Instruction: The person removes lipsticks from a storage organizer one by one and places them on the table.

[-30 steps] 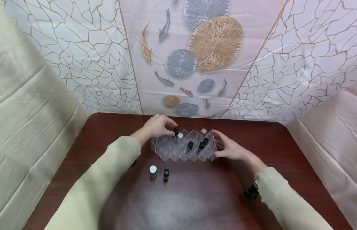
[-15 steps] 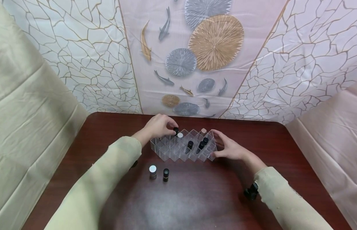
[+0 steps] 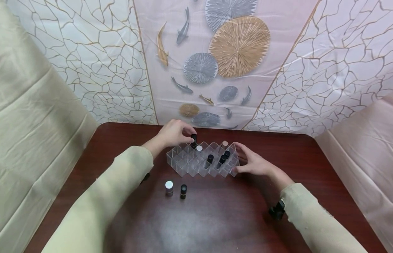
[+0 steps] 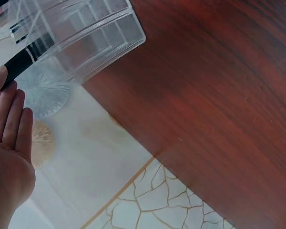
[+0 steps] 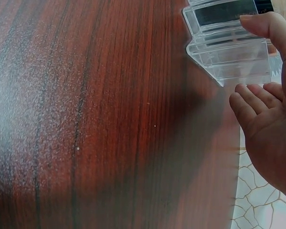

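Note:
My left hand (image 3: 175, 133) pinches a black lipstick (image 3: 194, 138) by its upper end between thumb and fingers. In the left wrist view, the lower part of that lipstick (image 4: 21, 64) is still inside a clear plastic lipstick organizer (image 4: 102, 40) with diamond-shaped slots. At the organizer's right end, my right hand (image 3: 254, 163) grips it, thumb at the front and fingers behind. The right wrist view has the thumb of this hand (image 5: 271, 119) on the organizer's wall (image 5: 233, 55). Close to the pinched lipstick, a white-topped tube (image 3: 199, 148) stands in a slot.
More black-capped lipsticks (image 3: 210, 159) and a pinkish-capped one (image 3: 225, 144) stand in the organizer's right half. Nearer me, a white-capped tube (image 3: 169, 188) and a short black lipstick (image 3: 183, 191) stand on the dark red wooden table (image 3: 215, 218). Patterned cloth (image 3: 201, 66) hangs behind.
My left hand has risen slightly, drawing the black lipstick up so that more of it shows above the organizer. The right hand keeps its hold at the organizer's end.

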Demonstrator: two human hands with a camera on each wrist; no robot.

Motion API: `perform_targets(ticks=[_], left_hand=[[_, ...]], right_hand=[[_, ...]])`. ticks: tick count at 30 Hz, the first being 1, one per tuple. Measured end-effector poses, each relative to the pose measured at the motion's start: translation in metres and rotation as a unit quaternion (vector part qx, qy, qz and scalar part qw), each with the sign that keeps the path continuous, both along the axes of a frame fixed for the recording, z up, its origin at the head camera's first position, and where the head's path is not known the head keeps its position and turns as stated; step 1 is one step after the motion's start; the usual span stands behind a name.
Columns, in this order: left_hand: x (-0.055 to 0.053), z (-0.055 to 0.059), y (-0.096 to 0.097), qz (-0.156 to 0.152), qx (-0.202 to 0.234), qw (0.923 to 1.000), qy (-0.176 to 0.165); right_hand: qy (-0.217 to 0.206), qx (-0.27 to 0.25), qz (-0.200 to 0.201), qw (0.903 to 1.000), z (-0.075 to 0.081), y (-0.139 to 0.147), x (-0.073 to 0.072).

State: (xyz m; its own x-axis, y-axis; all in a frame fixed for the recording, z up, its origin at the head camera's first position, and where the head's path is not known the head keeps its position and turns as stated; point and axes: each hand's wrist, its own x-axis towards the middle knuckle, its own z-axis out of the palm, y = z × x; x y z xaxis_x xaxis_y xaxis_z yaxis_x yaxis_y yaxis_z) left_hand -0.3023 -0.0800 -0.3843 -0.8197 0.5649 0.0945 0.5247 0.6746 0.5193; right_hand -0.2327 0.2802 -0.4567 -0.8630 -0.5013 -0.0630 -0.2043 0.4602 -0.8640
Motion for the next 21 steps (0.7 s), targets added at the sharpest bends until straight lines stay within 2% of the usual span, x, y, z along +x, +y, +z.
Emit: perform_targets(ticks=[11,21], left_hand=[[0.003,0.015,0.0,-0.007,0.018,0.9997,0.012],[0.014,0.033,-0.002,-0.014,0.007,0.9996,0.024]], right_hand=[[-0.006,-0.001,0.001,1.0,0.001,0.0,0.002],[-0.001,-0.001,0.0,1.0,0.002,-0.001,0.0]])
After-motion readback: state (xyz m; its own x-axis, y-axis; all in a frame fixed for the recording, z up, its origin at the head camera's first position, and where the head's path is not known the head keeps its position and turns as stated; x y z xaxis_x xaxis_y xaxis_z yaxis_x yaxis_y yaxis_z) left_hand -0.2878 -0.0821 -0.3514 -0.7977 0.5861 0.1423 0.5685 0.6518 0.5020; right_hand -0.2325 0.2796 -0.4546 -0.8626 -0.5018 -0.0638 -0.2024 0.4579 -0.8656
